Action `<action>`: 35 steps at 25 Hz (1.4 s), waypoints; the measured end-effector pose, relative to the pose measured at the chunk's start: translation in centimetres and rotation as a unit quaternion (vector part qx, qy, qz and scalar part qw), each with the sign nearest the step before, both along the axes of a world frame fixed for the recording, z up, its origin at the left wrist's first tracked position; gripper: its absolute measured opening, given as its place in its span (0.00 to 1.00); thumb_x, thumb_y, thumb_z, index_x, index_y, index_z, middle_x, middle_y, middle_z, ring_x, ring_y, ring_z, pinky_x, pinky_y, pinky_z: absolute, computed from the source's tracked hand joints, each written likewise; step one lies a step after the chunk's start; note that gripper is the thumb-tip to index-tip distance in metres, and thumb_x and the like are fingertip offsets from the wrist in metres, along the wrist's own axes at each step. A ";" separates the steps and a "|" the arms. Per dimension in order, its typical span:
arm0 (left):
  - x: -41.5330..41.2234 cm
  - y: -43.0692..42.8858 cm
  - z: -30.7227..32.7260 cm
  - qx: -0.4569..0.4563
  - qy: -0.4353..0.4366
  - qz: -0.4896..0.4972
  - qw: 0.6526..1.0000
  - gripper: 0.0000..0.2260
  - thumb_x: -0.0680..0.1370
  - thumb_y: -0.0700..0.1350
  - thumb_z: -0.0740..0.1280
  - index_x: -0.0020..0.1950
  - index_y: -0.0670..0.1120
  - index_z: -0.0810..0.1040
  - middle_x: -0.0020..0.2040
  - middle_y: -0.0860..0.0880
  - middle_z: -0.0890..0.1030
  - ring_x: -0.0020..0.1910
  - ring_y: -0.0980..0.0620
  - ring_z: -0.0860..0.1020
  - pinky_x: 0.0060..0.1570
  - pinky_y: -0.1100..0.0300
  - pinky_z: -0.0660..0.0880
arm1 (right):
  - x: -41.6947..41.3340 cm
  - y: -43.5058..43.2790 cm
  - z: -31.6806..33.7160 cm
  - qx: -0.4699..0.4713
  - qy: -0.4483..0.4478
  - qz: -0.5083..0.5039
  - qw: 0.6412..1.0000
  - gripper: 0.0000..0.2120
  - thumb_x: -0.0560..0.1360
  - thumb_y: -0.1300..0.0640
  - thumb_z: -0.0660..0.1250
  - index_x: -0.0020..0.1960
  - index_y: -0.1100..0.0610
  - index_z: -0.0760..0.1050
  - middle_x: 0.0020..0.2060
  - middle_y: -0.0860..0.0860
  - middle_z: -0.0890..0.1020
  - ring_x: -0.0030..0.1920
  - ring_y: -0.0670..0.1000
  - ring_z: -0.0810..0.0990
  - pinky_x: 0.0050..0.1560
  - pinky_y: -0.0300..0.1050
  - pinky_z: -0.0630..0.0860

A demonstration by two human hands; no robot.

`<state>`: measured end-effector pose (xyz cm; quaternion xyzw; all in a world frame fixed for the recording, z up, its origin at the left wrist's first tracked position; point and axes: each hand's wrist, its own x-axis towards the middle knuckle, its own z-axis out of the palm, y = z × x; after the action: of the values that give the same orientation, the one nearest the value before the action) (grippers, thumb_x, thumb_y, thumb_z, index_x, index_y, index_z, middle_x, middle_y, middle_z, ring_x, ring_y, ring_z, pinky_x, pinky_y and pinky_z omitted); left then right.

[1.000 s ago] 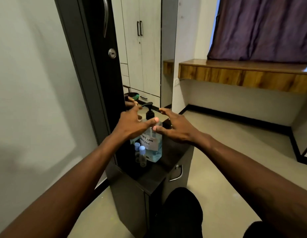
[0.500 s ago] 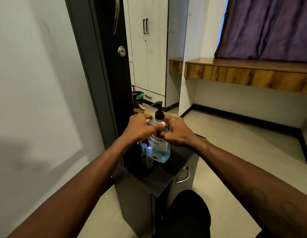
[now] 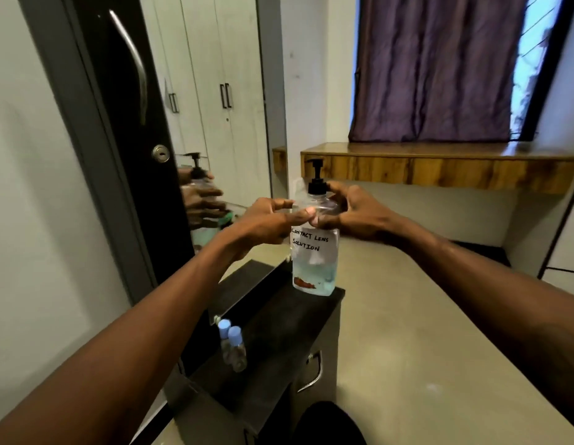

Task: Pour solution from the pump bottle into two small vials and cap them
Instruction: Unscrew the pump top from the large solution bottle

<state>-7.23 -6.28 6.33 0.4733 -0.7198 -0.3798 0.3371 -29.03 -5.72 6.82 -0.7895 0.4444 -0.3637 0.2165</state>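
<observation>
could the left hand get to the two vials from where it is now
Probably yes. The left hand holds the pump bottle up with the right hand; the capped vials stand uncovered below, nothing between, once it lets go.

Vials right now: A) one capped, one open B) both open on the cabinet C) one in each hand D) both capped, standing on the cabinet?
D: both vials stand on the black cabinet with blue caps on, while the left hand and right hand grip the pump bottle.
</observation>
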 end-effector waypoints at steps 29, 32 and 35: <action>-20.0 1.6 6.8 -0.107 0.036 -0.271 0.956 0.21 0.70 0.45 0.81 0.62 0.47 0.83 0.50 0.45 0.88 0.49 0.46 0.88 0.43 0.47 0.85 | -16.3 9.9 9.0 -0.186 0.083 -0.252 0.946 0.45 0.58 0.17 0.65 0.43 0.59 0.87 0.35 0.57 0.87 0.34 0.62 0.83 0.32 0.49 0.77; -19.9 1.5 6.8 -0.101 0.037 -0.271 0.957 0.19 0.71 0.46 0.80 0.60 0.47 0.83 0.49 0.46 0.88 0.48 0.47 0.88 0.39 0.51 0.84 | -15.7 9.2 9.0 -0.214 0.043 -0.297 0.930 0.34 0.62 0.25 0.71 0.35 0.59 0.85 0.28 0.55 0.83 0.27 0.54 0.78 0.30 0.45 0.72; -19.5 1.7 6.6 -0.110 0.011 -0.283 0.953 0.13 0.71 0.47 0.79 0.55 0.51 0.84 0.48 0.49 0.89 0.48 0.49 0.87 0.39 0.53 0.83 | -15.7 9.0 8.6 -0.210 0.046 -0.265 0.940 0.33 0.67 0.33 0.75 0.30 0.65 0.78 0.23 0.59 0.75 0.25 0.52 0.68 0.28 0.43 0.65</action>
<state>-26.77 -4.62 12.98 0.2057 -0.8576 -0.3839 0.2736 -44.74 3.23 15.47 -0.6865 0.5609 -0.4560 -0.0792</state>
